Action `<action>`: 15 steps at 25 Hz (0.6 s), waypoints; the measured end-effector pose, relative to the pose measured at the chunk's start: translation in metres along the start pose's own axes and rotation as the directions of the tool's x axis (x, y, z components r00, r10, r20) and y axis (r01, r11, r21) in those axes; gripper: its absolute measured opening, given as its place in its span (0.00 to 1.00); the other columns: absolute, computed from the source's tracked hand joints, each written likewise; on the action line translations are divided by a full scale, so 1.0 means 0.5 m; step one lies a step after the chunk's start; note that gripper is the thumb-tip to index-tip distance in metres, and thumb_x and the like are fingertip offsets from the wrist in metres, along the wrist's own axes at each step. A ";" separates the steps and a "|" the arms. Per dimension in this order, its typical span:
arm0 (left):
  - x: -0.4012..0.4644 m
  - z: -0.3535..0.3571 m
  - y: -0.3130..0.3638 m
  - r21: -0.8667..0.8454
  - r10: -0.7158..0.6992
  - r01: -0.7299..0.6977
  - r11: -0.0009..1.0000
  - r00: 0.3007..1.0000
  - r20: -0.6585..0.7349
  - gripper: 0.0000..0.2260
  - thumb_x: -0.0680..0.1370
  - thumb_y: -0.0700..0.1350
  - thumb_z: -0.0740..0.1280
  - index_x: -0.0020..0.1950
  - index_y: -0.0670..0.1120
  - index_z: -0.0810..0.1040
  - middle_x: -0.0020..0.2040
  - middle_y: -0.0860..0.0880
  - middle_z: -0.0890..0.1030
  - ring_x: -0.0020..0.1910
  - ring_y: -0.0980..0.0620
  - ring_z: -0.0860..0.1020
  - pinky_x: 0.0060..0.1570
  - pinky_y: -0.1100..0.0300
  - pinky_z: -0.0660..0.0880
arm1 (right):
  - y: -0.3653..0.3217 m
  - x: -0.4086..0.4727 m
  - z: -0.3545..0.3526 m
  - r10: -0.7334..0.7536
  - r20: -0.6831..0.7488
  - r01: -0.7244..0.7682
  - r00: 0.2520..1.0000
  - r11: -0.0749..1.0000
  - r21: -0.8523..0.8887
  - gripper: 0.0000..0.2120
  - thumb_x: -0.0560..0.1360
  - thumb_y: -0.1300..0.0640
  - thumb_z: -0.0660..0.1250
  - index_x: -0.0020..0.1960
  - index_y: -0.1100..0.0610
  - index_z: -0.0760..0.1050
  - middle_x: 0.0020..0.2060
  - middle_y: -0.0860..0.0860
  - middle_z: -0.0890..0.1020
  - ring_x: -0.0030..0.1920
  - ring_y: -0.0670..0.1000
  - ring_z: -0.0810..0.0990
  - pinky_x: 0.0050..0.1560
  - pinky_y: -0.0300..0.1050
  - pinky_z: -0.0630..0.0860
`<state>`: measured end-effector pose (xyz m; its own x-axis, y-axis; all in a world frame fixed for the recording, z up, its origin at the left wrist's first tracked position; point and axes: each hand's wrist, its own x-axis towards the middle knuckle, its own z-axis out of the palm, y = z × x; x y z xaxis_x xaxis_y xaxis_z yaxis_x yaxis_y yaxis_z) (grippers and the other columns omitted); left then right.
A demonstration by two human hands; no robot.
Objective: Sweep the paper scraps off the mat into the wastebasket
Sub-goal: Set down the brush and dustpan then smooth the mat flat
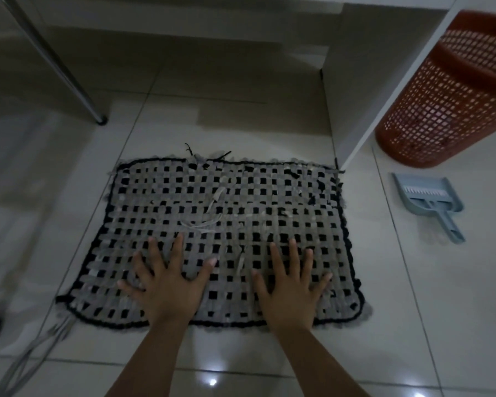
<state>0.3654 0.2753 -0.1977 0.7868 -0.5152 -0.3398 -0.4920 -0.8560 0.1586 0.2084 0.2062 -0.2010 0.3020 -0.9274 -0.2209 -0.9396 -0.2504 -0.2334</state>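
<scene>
A woven black-and-grey checked mat lies on the tiled floor. Pale paper scraps are strewn over its middle, and one more strip lies between my hands. My left hand and my right hand both lie flat on the mat's near half, fingers spread, holding nothing. An orange mesh wastebasket stands at the upper right. A blue dustpan with a small brush in it lies on the floor to the right of the mat.
A white furniture panel stands between the mat's far right corner and the wastebasket. A metal leg touches the floor at the upper left. Grey cords lie near the mat's front left corner.
</scene>
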 end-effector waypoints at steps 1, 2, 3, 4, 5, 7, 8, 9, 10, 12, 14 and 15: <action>0.002 0.000 -0.003 0.002 0.012 -0.012 1.000 1.000 -0.001 0.39 0.65 0.76 0.44 0.72 0.65 0.36 0.77 0.50 0.36 0.75 0.42 0.37 0.69 0.34 0.39 | 0.005 -0.001 0.001 0.019 -0.034 -0.018 0.999 1.000 0.016 0.33 0.69 0.29 0.40 0.71 0.39 0.40 0.75 0.47 0.42 0.72 0.53 0.34 0.61 0.56 0.17; 0.002 0.000 -0.004 0.003 0.018 -0.018 1.000 1.000 0.001 0.39 0.65 0.76 0.43 0.72 0.65 0.36 0.77 0.50 0.36 0.75 0.42 0.37 0.69 0.33 0.39 | 0.011 -0.002 0.000 0.035 -0.040 -0.034 0.999 0.999 0.018 0.34 0.68 0.29 0.39 0.71 0.39 0.41 0.75 0.47 0.43 0.72 0.53 0.34 0.61 0.54 0.16; 0.002 -0.001 -0.003 0.004 0.020 -0.020 1.000 1.000 0.000 0.40 0.64 0.76 0.43 0.72 0.64 0.37 0.77 0.50 0.36 0.75 0.42 0.37 0.69 0.33 0.39 | 0.017 -0.005 -0.002 0.043 -0.020 -0.043 0.999 0.999 0.009 0.35 0.65 0.27 0.36 0.70 0.38 0.36 0.73 0.47 0.38 0.71 0.53 0.31 0.59 0.53 0.14; 0.001 -0.001 -0.002 0.009 0.021 -0.021 1.000 1.000 -0.001 0.40 0.64 0.76 0.43 0.73 0.64 0.37 0.77 0.50 0.36 0.75 0.42 0.37 0.69 0.34 0.39 | 0.022 -0.008 -0.005 0.040 0.012 -0.040 0.999 0.999 0.010 0.36 0.63 0.25 0.32 0.68 0.37 0.31 0.71 0.46 0.33 0.70 0.54 0.28 0.56 0.52 0.12; -0.001 -0.001 -0.003 0.022 0.021 -0.021 1.000 1.000 0.004 0.40 0.64 0.76 0.42 0.73 0.63 0.37 0.77 0.50 0.36 0.75 0.42 0.37 0.69 0.34 0.39 | 0.026 -0.012 -0.006 0.033 0.035 -0.033 0.999 0.999 0.012 0.37 0.60 0.25 0.27 0.66 0.36 0.27 0.69 0.46 0.30 0.69 0.54 0.26 0.55 0.52 0.11; -0.010 -0.002 -0.009 0.048 0.015 -0.016 0.999 1.000 0.022 0.41 0.63 0.76 0.41 0.73 0.62 0.36 0.77 0.50 0.35 0.75 0.42 0.36 0.69 0.34 0.39 | 0.029 -0.026 -0.008 0.029 0.038 -0.029 0.999 1.000 0.009 0.37 0.58 0.25 0.22 0.65 0.36 0.25 0.69 0.46 0.30 0.69 0.54 0.26 0.56 0.52 0.12; -0.016 -0.001 -0.013 0.054 0.014 -0.015 0.998 1.000 0.027 0.41 0.63 0.76 0.40 0.73 0.62 0.36 0.77 0.50 0.34 0.75 0.42 0.36 0.69 0.34 0.39 | 0.029 -0.034 -0.005 0.040 0.038 -0.040 0.998 0.999 0.011 0.37 0.58 0.25 0.21 0.65 0.36 0.25 0.70 0.46 0.31 0.70 0.54 0.26 0.56 0.52 0.12; -0.020 0.001 -0.017 0.056 0.015 -0.017 0.998 0.999 0.031 0.42 0.63 0.77 0.39 0.73 0.63 0.35 0.77 0.50 0.34 0.75 0.42 0.35 0.69 0.34 0.39 | 0.030 -0.043 -0.003 0.049 0.038 -0.050 0.998 0.999 0.019 0.37 0.58 0.25 0.22 0.65 0.36 0.25 0.70 0.46 0.32 0.70 0.54 0.27 0.57 0.52 0.12; -0.022 0.002 -0.021 0.052 0.022 -0.024 0.998 0.999 0.033 0.42 0.62 0.78 0.38 0.72 0.63 0.34 0.76 0.51 0.33 0.75 0.42 0.35 0.69 0.34 0.38 | 0.031 -0.049 0.000 0.059 0.040 -0.060 0.997 0.998 0.027 0.36 0.59 0.25 0.22 0.64 0.36 0.25 0.70 0.46 0.33 0.70 0.54 0.27 0.57 0.52 0.12; -0.020 0.001 -0.028 0.034 0.050 -0.051 0.998 0.998 0.032 0.43 0.58 0.78 0.36 0.70 0.63 0.32 0.75 0.52 0.32 0.75 0.43 0.35 0.69 0.35 0.36 | 0.031 -0.053 0.002 0.064 0.047 -0.065 0.997 0.997 0.036 0.35 0.59 0.25 0.23 0.64 0.36 0.25 0.70 0.46 0.33 0.70 0.53 0.27 0.56 0.52 0.12; -0.025 0.002 -0.035 -0.052 0.065 -0.065 0.996 0.998 -0.014 0.45 0.58 0.76 0.39 0.73 0.62 0.38 0.77 0.51 0.36 0.75 0.44 0.36 0.69 0.39 0.31 | 0.033 -0.052 -0.004 0.075 0.050 -0.077 0.996 0.996 0.047 0.34 0.60 0.25 0.26 0.63 0.34 0.24 0.69 0.45 0.32 0.70 0.53 0.27 0.56 0.52 0.12; -0.034 0.003 -0.041 -0.121 0.032 -0.041 0.992 0.997 -0.073 0.45 0.59 0.76 0.42 0.75 0.61 0.45 0.78 0.50 0.40 0.76 0.44 0.38 0.69 0.41 0.29 | 0.037 -0.054 -0.008 0.106 0.039 -0.108 0.994 0.993 0.057 0.34 0.61 0.25 0.29 0.64 0.34 0.25 0.69 0.45 0.31 0.71 0.53 0.28 0.56 0.52 0.12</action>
<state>0.3615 0.3014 -0.1967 0.7955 -0.5444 -0.2660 -0.4753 -0.8329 0.2833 0.1821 0.2252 -0.1956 0.2071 -0.9372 -0.2808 -0.9560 -0.1329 -0.2617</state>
